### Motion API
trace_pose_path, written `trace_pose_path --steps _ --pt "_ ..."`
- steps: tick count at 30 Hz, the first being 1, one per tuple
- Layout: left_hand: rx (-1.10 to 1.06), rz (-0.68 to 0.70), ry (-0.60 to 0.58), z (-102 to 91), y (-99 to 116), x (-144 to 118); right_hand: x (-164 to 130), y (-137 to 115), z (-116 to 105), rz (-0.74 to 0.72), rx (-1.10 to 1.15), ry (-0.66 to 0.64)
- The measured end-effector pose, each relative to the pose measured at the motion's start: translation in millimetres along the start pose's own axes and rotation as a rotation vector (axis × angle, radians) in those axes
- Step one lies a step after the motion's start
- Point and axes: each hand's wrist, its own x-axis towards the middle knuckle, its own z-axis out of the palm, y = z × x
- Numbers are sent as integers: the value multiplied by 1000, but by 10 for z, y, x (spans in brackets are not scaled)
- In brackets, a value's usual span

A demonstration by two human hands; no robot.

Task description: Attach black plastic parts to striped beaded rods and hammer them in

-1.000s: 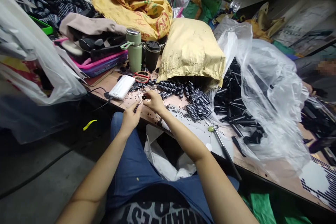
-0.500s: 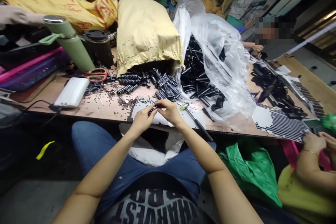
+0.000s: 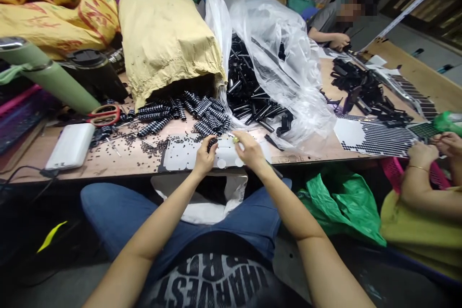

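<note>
Small black beaded piece (image 3: 212,143), upright, over white sheet (image 3: 180,156)

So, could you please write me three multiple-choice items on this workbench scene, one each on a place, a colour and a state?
1. Where does the white power bank lie?
A. left of the hands
B. inside the clear bag
C. on the floor

2. What colour are the scissors' handles?
A. blue
B. red
C. white

3. How does the left hand stand?
A. flat and open on the table
B. pinched on a small black piece
C. resting in the lap

Answers: 1 A, it sits on the table far left; 2 B, the loops are red; 3 B, fingertips close around the piece.
</note>
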Motion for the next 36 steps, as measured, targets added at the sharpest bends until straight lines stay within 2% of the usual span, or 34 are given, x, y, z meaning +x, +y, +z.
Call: trace_pose_path --steps 3,4,6,8,10,12,13,14,16,17,19,21,23,27,30,36 --pt "-173 -123 6 0 -36 2 -120 574 -143 408 -375 -82" --pt "-257 -169 2 -16 -11 9 -153 749 -193 485 -435 -110" --pt "-425 -265 -26 -51 83 31 -187 995 -280 532 -477 -136" --pt "-516 -340 -47 -70 205 59 -169 1053 -321 510 -378 -64" --pt "-505 -368 -43 -64 324 87 -105 915 -282 477 -73 109" --pt "-455 -376 -49 -39 424 110 -19 636 -160 445 399 262" --pt "-439 -392 -67 -27 466 118 24 474 -84 442 626 279" --pt "-432 -422 -95 -19 503 124 64 315 -9 442 799 235" --pt "-443 -515 -149 -24 561 129 119 43 97 427 953 160" --pt "-455 -560 -160 -38 581 127 131 -57 116 385 941 132" --pt "-473 -614 -141 -82 601 115 128 -182 85 220 769 75" --pt "-479 -628 -118 -126 599 98 103 -233 8 22 515 -23" --pt "-511 -607 -108 -155 584 80 76 -255 -59 -98 338 -103" --pt "-694 -544 -104 -160 570 51 33 -318 -86 -216 335 -121" --pt "-730 -565 -63 -138 606 29 2 -400 -61 -298 387 -142" --pt "-712 -661 -39 -64 723 -19 -57 -464 29 -265 420 -158"
